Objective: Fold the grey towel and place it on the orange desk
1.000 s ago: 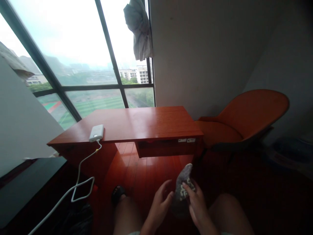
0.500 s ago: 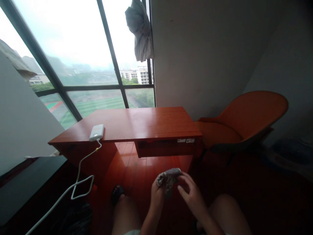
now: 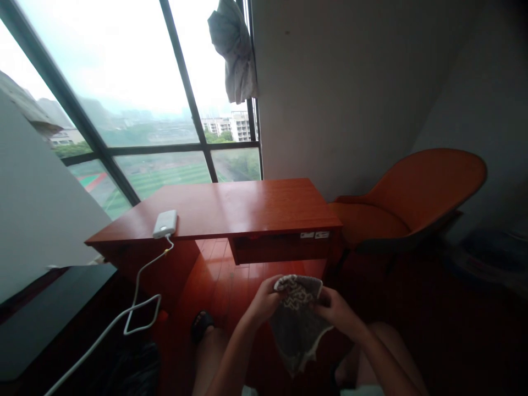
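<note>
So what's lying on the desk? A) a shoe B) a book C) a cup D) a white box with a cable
D: a small white box sits near the front edge of the desk, and a white cable hangs from it toward the floor.

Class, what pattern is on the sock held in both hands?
The sock is grey with a pale zigzag-like pattern, seen in the head view.

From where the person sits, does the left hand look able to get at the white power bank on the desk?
Probably not freely: the left hand grips the patterned sock together with the right hand. The power bank lies at the desk edge, unobstructed but well beyond the knees.
</note>
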Available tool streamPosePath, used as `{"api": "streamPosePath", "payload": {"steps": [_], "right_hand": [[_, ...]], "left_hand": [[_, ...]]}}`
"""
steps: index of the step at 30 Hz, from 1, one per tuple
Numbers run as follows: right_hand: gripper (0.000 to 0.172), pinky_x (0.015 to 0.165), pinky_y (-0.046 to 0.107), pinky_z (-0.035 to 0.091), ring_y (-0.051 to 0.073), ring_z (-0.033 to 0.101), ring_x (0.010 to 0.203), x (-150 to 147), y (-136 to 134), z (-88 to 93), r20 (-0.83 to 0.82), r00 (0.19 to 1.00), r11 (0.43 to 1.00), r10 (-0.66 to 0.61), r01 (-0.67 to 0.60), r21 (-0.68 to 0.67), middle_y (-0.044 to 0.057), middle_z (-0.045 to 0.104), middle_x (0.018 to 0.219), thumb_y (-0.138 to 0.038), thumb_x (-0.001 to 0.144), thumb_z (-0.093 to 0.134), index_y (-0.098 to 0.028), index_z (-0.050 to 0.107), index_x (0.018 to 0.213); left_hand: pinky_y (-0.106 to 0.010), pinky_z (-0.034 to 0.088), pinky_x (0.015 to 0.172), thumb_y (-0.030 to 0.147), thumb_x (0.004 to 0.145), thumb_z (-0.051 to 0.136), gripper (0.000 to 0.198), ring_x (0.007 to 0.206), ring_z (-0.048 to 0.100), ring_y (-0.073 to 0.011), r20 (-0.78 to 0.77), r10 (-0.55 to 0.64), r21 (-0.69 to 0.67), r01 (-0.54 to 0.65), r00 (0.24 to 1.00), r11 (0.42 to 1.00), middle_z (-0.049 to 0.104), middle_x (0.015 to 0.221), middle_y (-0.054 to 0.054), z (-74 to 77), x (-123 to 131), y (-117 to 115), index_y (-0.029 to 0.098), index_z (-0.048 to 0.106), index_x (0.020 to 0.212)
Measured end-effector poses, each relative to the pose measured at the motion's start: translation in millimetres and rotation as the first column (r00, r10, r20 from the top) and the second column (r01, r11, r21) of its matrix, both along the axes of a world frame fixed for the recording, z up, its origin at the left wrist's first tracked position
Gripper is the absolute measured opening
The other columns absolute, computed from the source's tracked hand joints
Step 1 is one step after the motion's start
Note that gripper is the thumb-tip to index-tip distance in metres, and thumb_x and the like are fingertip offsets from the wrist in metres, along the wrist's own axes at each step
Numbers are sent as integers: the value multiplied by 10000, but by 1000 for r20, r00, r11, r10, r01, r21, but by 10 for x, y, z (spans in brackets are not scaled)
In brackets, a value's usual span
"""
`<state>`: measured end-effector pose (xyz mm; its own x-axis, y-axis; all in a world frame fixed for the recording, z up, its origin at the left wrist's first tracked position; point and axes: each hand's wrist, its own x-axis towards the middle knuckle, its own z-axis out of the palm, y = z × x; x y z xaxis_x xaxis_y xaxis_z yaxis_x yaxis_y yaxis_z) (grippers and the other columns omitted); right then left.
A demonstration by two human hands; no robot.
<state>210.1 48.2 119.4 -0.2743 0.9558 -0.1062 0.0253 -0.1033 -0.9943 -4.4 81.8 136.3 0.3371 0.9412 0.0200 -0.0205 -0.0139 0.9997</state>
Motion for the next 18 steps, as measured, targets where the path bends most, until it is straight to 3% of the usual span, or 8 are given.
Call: {"api": "streamPosePath", "payload": {"steps": [3, 5, 7, 9, 11, 13, 16, 18], "right_hand": [[359, 869, 421, 534, 259, 700, 911, -115, -71, 80, -48, 983, 984, -175, 173, -41, 78, 782, 959, -396, 701, 731, -174, 697, 981], [373, 814, 385, 537, 235, 692, 866, -213, -110, 76, -117, 944, 949, -309, 299, -96, 55, 779, 932, -399, 698, 732, -182, 688, 998], [414, 801, 368, 537, 221, 687, 865, -295, -138, 51, -173, 897, 911, -407, 384, -153, 36, 772, 934, -399, 702, 726, -195, 660, 1057], [446, 815, 368, 538, 223, 689, 890, -349, -161, 39, -176, 864, 877, -472, 439, -197, 31, 768, 959, -401, 706, 721, -199, 634, 1094], [436, 813, 373, 537, 231, 694, 880, -381, -183, 55, -145, 856, 859, -496, 459, -226, 39, 768, 941, -420, 710, 712, -187, 635, 1069], [415, 835, 376, 532, 233, 697, 876, -404, -205, 94, -127, 859, 857, -496, 460, -233, 44, 770, 936, -448, 717, 699, -183, 645, 1032], [478, 925, 383, 513, 231, 694, 942, -438, -233, 159, -147, 844, 847, -516, 477, -237, 37, 767, 994, -523, 728, 674, -206, 636, 1083], [517, 984, 387, 492, 235, 678, 1021, -456, -249, 187, -174, 823, 833, -541, 495, -248, 37, 761, 1049, -578, 737, 641, -222, 631, 1111]], "left_hand": [[-336, 512, 796, 269, 789, 653, 222, 877, 662, -229, -51, 198, 130, -190, 979, 973, 747, 948, -78, -88, 139, -6, 170, 732, 972], [-398, 506, 899, 266, 797, 649, 282, 992, 654, -255, -88, 431, 242, -400, 898, 884, 727, 1061, -95, -164, 247, -97, 193, 700, 1065], [-434, 495, 956, 286, 824, 635, 304, 1059, 641, -265, -98, 582, 312, -531, 807, 788, 697, 1124, -112, -238, 337, -268, 202, 663, 1115], [-438, 501, 975, 307, 880, 578, 289, 1098, 635, -266, -105, 558, 349, -495, 823, 796, 677, 1164, -124, -306, 400, -492, 207, 641, 1144], [-442, 486, 1029, 298, 897, 558, 354, 1207, 593, -275, -133, 424, 404, -341, 896, 849, 627, 1292, -132, -366, 445, -714, 228, 605, 1241], [-460, 441, 1101, 281, 868, 598, 535, 1345, 492, -293, -175, 318, 465, -206, 932, 861, 505, 1464, -138, -421, 481, -875, 250, 497, 1393], [-483, 403, 1141, 272, 823, 644, 760, 1432, 386, -315, -237, 288, 525, -127, 928, 842, 341, 1586, -151, -501, 525, -951, 249, 330, 1514], [-478, 410, 1136, 259, 848, 603, 730, 1427, 397, -306, -242, 322, 549, -144, 915, 824, 345, 1586, -147, -541, 542, -922, 255, 320, 1522]]}}
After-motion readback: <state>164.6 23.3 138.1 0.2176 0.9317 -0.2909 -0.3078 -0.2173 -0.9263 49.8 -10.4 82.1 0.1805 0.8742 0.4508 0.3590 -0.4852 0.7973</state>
